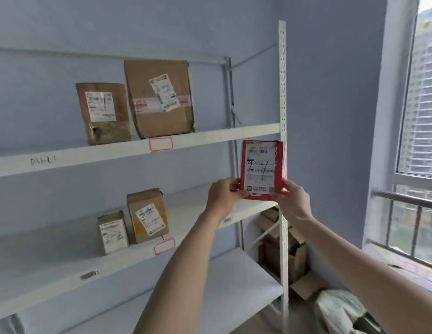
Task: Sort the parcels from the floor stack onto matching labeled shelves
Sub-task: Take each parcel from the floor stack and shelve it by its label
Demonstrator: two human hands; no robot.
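Both hands pinching a red parcel (pixel 263 169) by its lower corners, left hand (pixel 223 194), right hand (pixel 294 201), parcel upright in the air before the shelving's right front post (pixel 282 92), between upper shelf (pixel 210 138) and middle shelf (pixel 186 206)

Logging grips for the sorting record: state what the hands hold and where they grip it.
Both hands hold the red parcel upright by its bottom corners: left hand at the lower left, right hand at the lower right.

The red parcel (pixel 263 169) has "2-1" handwritten across its white label; other labels are too blurred.
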